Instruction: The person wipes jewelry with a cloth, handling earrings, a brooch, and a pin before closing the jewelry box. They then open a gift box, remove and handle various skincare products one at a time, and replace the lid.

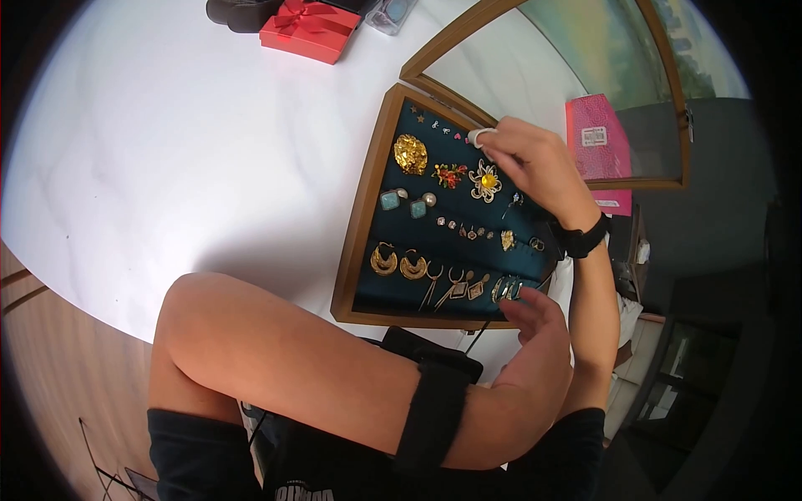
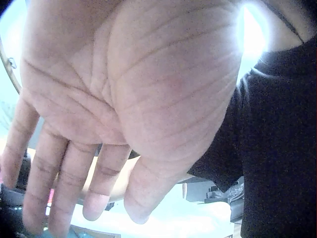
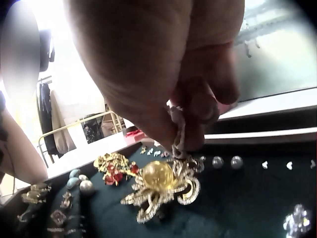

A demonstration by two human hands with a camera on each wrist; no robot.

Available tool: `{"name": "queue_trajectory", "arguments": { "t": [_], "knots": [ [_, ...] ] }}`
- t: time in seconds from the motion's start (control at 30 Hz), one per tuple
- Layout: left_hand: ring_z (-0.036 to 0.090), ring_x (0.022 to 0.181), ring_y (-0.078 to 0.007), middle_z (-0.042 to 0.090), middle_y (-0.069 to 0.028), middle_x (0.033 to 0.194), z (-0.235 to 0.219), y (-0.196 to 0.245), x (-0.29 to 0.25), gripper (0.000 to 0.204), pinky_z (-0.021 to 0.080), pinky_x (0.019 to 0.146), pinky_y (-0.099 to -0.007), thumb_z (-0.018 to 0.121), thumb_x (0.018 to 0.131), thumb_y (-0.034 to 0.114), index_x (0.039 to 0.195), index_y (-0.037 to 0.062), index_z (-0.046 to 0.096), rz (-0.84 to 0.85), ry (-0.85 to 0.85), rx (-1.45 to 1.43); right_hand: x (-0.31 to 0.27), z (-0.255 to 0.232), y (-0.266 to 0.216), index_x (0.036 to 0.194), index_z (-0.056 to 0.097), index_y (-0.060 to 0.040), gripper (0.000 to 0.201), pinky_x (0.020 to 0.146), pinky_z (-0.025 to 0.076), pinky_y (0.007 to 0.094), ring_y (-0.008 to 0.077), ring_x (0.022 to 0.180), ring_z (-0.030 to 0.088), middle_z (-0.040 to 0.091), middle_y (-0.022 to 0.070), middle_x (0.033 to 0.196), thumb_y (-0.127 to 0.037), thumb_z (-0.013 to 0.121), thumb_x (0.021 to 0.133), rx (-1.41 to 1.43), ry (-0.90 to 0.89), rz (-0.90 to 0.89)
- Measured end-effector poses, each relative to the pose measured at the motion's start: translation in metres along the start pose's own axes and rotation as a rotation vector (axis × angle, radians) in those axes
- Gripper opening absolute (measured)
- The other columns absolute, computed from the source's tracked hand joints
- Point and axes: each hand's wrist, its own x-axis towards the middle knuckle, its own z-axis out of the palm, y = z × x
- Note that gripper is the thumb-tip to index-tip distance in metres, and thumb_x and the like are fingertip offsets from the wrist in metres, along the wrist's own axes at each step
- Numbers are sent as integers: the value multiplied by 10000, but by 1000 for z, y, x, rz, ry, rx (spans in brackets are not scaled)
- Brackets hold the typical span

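Observation:
In the head view my right hand [image 1: 539,163] pinches a small white thing [image 1: 480,136] over the upper part of a wooden jewelry case [image 1: 362,209]. The right wrist view shows this hand [image 3: 143,64] with the crumpled whitish thing [image 3: 179,131] between thumb and fingers, just above a flower brooch [image 3: 157,176] with a yellow stone. My left hand [image 1: 535,355] is held at the case's lower right corner, its fingertips near some hoop earrings [image 1: 505,289]; whether they touch cannot be told. Loosely spread fingers and an empty palm [image 2: 124,89] fill the left wrist view.
The case's glass lid [image 1: 683,138] stands raised at the back right, with a pink package [image 1: 606,134] behind it. A red gift box [image 1: 309,32] lies at the top of the white table [image 1: 184,150]. Earrings and a gold brooch [image 1: 410,155] fill the dark lining.

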Motion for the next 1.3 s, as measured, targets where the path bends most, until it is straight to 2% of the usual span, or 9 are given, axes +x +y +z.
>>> {"name": "queue_trajectory", "arguments": {
  "t": [0.17,0.37,0.57,0.67,0.73,0.97,1.07,1.13,1.3],
  "knots": [
    [677,887,-415,710,-252,945,1,0,-1,369,455,894,-580,529,910,251,1067,-12,735,9,-6,-2,-3,-5,-1,1004,718,-60,135,655,489,399,316,753,619,612,97,819,-90,685,876,-11,-42,-13],
    [677,896,-419,711,-251,949,-1,-1,0,354,454,901,-585,541,903,238,1062,-10,737,14,0,-9,-3,1,-2,1003,717,-60,132,654,488,402,316,750,616,607,103,817,-89,679,880,47,-5,-9],
    [676,901,-420,709,-255,957,-2,-2,-1,365,452,906,-587,535,906,246,1076,-10,733,25,-19,-22,-6,-8,1,998,719,-69,130,659,492,406,322,751,617,608,105,823,-94,678,878,-44,-3,29],
    [676,900,-420,708,-261,957,0,-1,-1,375,450,909,-583,532,908,256,1071,-16,732,11,-9,-16,-10,-3,7,999,719,-68,130,661,494,406,323,755,622,618,107,838,-102,676,882,-8,-9,-13],
    [676,898,-419,707,-265,957,1,0,-1,389,449,910,-580,531,909,269,1068,-24,730,-12,9,-28,-11,-6,6,997,714,-62,125,661,494,407,328,751,623,627,112,851,-106,676,886,-51,-54,0],
    [675,889,-424,706,-271,950,1,1,1,400,450,907,-580,530,901,277,1062,-28,732,-2,-7,-4,-11,-5,1,1001,711,-61,123,650,489,408,335,749,620,627,112,848,-101,669,893,6,-35,37],
    [675,878,-428,706,-271,936,1,2,1,392,451,905,-581,537,891,270,1046,-30,737,-34,-15,25,-13,-13,0,1004,714,-62,125,646,487,411,336,744,619,624,112,844,-101,670,893,-51,-35,26],
    [675,869,-430,706,-269,923,2,1,0,385,451,904,-583,542,884,262,1034,-30,741,-13,-1,15,-14,-16,1,999,714,-64,122,648,488,413,336,748,618,623,111,842,-99,673,889,-62,-34,91],
    [673,867,-430,705,-266,921,0,0,1,364,456,899,-584,544,883,242,1024,-30,740,-2,1,9,-21,-9,7,998,714,-63,123,649,486,414,337,753,616,620,111,842,-101,671,890,-41,-46,42]
  ]
}}
